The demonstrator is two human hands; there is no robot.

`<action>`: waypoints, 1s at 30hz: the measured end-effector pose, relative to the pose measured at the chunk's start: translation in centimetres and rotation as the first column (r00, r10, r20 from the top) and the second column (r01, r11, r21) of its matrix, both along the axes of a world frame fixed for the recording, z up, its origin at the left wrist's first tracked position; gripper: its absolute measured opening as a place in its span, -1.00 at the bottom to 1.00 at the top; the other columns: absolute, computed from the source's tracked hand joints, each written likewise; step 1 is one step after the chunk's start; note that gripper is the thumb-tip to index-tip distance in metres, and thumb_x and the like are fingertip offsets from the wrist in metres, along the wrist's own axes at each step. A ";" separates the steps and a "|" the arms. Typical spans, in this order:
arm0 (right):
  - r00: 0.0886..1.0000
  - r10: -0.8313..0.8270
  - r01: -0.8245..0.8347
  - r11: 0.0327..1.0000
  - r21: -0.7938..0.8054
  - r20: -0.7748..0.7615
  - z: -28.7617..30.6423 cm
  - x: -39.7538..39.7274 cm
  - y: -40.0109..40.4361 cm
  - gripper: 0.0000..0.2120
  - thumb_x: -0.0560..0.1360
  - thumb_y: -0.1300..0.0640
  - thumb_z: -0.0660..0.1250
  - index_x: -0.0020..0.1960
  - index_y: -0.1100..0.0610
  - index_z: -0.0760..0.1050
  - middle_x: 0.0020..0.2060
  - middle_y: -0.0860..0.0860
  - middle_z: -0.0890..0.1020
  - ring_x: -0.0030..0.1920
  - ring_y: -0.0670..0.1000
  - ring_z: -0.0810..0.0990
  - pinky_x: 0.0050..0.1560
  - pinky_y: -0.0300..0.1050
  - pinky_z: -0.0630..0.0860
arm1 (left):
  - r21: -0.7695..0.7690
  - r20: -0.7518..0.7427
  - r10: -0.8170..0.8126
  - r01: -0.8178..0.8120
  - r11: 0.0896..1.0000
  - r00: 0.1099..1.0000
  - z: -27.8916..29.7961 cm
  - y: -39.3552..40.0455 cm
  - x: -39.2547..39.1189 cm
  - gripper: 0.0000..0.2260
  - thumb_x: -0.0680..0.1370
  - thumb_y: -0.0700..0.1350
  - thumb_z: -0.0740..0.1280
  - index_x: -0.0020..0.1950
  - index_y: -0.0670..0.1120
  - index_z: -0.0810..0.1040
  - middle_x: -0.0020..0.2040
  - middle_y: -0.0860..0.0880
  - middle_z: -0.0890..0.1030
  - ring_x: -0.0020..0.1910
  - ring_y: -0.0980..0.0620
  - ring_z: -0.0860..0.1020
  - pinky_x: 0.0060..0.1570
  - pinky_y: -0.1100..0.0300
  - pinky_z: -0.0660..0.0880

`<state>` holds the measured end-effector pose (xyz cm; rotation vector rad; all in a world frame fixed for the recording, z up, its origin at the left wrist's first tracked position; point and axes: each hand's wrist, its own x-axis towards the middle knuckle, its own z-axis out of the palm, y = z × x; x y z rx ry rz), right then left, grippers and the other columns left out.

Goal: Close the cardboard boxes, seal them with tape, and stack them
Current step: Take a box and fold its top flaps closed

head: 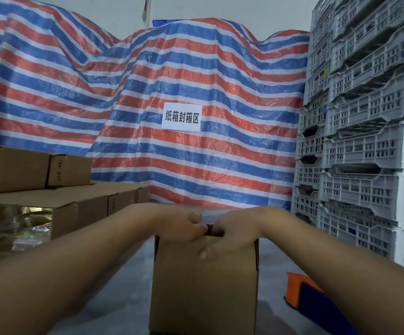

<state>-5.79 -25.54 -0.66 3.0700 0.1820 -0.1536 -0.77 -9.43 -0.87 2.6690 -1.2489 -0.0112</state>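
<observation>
A brown cardboard box stands on the grey floor straight ahead of me, its near face toward the camera. My left hand grips its top edge on the left, fingers curled over the rim. My right hand rests on the top edge on the right, fingers curled over the rim and thumb down the near face. A strip of clear tape shines across the box top between the two hands. An orange and blue tape dispenser lies on the floor at the right.
Stacked brown cartons stand at the left, one open-sided with clear bags inside. Grey plastic crates tower at the right. A red, white and blue striped tarpaulin with a white paper sign covers the back.
</observation>
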 end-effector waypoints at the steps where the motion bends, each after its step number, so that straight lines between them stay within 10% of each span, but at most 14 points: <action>1: 0.993 0.048 -0.050 0.999 0.014 0.109 0.0 -0.7 -0.5 -0.71 0.53 -0.35 0.25 -0.04 -0.15 0.51 -0.19 -0.19 0.57 -0.12 -0.12 0.58 -0.07 -0.24 0.48 | -0.059 0.035 -0.006 0.008 0.998 0.999 -0.4 0.6 0.5 -0.72 0.68 0.09 0.12 0.25 0.06 0.54 0.15 0.03 0.59 0.12 0.09 0.56 0.21 0.06 0.48; 4: 0.896 0.042 -0.139 0.972 0.190 0.441 -0.8 -2.8 -2.1 -0.70 0.59 -0.25 0.23 -0.14 -0.09 0.56 -0.20 -0.11 0.64 -0.18 -0.14 0.60 -0.17 -0.20 0.51 | -0.466 0.088 -0.012 0.052 0.883 0.996 -1.5 2.9 1.9 -0.84 0.65 0.06 0.19 0.01 0.14 0.57 -0.12 0.12 0.62 -0.15 0.22 0.58 -0.11 0.27 0.50; 7: 0.729 -0.154 -0.239 0.855 0.459 0.667 -3.7 -4.3 -3.7 -0.79 0.62 -0.12 0.22 -0.11 -0.12 0.55 -0.16 -0.15 0.64 -0.09 -0.23 0.57 -0.09 -0.28 0.42 | -0.816 -0.033 -0.016 -0.017 0.578 0.999 -4.4 4.6 2.5 -0.84 0.65 0.01 0.19 0.03 0.16 0.57 -0.09 0.25 0.63 -0.11 0.28 0.59 -0.17 0.30 0.47; 11: 0.684 -0.465 -0.287 0.537 0.793 0.562 -8.9 -4.2 -4.6 -0.80 0.64 -0.02 0.24 -0.02 -0.01 0.61 -0.15 -0.12 0.65 -0.04 -0.12 0.61 -0.04 -0.26 0.48 | -0.897 -0.313 -0.072 -0.270 0.351 0.947 -8.5 4.3 2.3 -0.79 0.66 -0.03 0.19 0.03 0.06 0.63 -0.10 0.12 0.68 -0.04 0.12 0.63 -0.10 0.21 0.48; 17: 0.710 -0.645 -0.271 0.121 0.955 0.283 -9.9 -2.5 -3.6 -0.84 0.59 0.04 0.34 0.13 0.02 0.62 0.10 -0.01 0.64 0.17 0.02 0.56 0.31 0.13 0.49 | -0.839 -0.499 -0.172 -0.425 0.339 0.849 -9.0 3.2 1.7 -0.82 0.63 0.01 0.25 0.20 0.14 0.56 0.11 0.06 0.61 0.13 0.08 0.54 0.05 0.12 0.49; 23: 0.691 -0.689 -0.234 0.072 0.970 0.217 -9.5 -1.8 -2.2 -0.76 0.58 0.02 0.37 0.22 0.02 0.54 0.04 -0.06 0.58 0.04 -0.07 0.54 -0.14 -0.17 0.45 | -0.832 -0.521 -0.057 -0.493 0.254 0.852 -8.7 1.5 1.7 -0.89 0.62 0.02 0.27 0.14 0.15 0.50 0.04 0.13 0.50 0.01 0.17 0.44 -0.12 0.18 0.40; 30: 0.702 -0.679 -0.244 0.053 0.968 0.214 -9.9 -2.0 -1.8 -0.67 0.62 0.04 0.29 0.38 -0.04 0.46 0.01 -0.22 0.46 0.05 -0.13 0.49 -0.11 -0.17 0.44 | -0.830 -0.515 -0.023 -0.492 0.262 0.857 -9.1 1.1 1.5 -0.74 0.66 -0.02 0.19 0.35 0.09 0.45 0.01 0.18 0.46 -0.06 0.23 0.38 -0.16 0.24 0.32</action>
